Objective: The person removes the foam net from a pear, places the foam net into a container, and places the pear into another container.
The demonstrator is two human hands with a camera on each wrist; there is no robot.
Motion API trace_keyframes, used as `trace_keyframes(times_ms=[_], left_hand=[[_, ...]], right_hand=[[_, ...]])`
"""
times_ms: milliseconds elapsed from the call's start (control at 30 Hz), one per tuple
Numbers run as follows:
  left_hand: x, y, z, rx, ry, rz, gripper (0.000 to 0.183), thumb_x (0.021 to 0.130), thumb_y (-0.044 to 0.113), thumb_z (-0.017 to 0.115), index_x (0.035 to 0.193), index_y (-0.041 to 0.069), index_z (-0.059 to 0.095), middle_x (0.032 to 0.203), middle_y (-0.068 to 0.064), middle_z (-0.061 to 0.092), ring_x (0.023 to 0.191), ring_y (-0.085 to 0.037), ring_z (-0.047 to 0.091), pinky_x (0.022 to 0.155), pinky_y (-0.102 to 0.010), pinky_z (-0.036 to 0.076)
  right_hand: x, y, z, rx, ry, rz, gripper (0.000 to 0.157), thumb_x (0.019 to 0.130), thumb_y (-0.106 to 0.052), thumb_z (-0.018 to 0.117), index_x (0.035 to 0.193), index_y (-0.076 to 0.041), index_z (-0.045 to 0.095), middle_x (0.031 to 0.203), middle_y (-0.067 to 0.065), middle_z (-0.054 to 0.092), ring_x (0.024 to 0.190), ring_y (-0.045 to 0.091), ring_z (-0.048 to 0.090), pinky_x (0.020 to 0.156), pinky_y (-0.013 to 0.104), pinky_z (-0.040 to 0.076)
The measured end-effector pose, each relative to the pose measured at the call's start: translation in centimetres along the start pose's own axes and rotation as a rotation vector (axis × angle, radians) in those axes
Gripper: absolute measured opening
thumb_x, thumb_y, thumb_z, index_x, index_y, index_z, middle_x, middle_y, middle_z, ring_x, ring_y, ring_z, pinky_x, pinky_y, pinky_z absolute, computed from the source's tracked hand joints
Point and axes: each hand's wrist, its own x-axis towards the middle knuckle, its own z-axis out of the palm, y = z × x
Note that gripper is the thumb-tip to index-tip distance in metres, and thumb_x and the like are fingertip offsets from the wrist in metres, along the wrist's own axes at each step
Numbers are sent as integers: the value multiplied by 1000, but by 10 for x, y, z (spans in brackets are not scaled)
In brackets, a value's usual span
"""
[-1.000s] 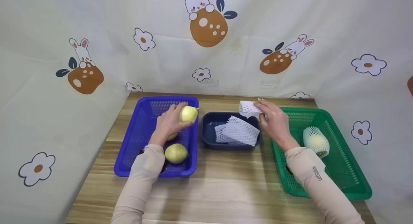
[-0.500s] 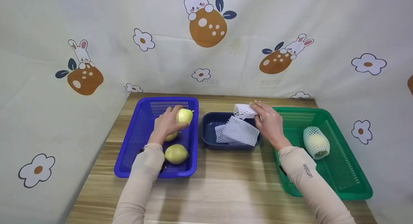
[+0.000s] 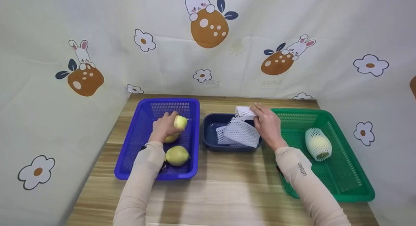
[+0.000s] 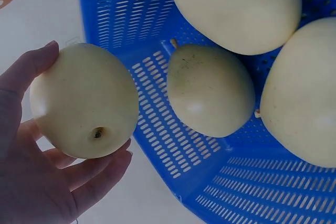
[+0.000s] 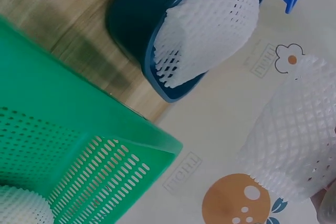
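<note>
My left hand (image 3: 162, 126) holds a pale yellow-green pear (image 3: 180, 122) above the blue basket (image 3: 125, 166). In the left wrist view, thumb and fingers curl round this pear (image 4: 84, 100), its blossom end facing the camera. More pears (image 3: 177, 155) lie in that basket, one partly behind the hand. Over the back right of a navy tub (image 3: 210, 130), my right hand (image 3: 268, 124) pinches a white foam net sleeve (image 3: 243, 112). Other foam net sleeves (image 3: 242, 135) lie in the tub. The right wrist view catches the held sleeve (image 5: 294, 129) at its right edge, with little of the hand showing.
To the right stands a green basket (image 3: 344, 187) with a pear in a foam net (image 3: 318, 144) inside. All three containers sit on a wood-grain table (image 3: 214, 190). A printed cloth (image 3: 169, 66) rises behind and at both sides.
My left hand has moved left and down with the pear, lower over the blue basket. My right hand has shifted left with the foam net sleeve, from the tub's right end.
</note>
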Motion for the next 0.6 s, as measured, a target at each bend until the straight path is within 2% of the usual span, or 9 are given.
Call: trace_keyframes(times_ms=[300, 600], left_hand=[[1, -9, 6, 59, -100, -36, 72, 70, 33, 69, 130, 7, 38, 120, -28, 42, 97, -47, 47, 78, -56, 36], [2, -6, 10, 88, -187, -59, 76, 71, 31, 69, 133, 5, 34, 127, -29, 35, 107, -48, 41, 83, -57, 33]], right_hand=[[-3, 4, 14, -18, -1, 7, 34, 70, 3, 58, 101, -6, 67, 105, 12, 61, 95, 28, 57, 68, 43, 46], [-6, 2, 28, -31, -21, 19, 33, 71, 4, 57, 101, -7, 67, 103, 11, 62, 92, 29, 58, 68, 44, 46]])
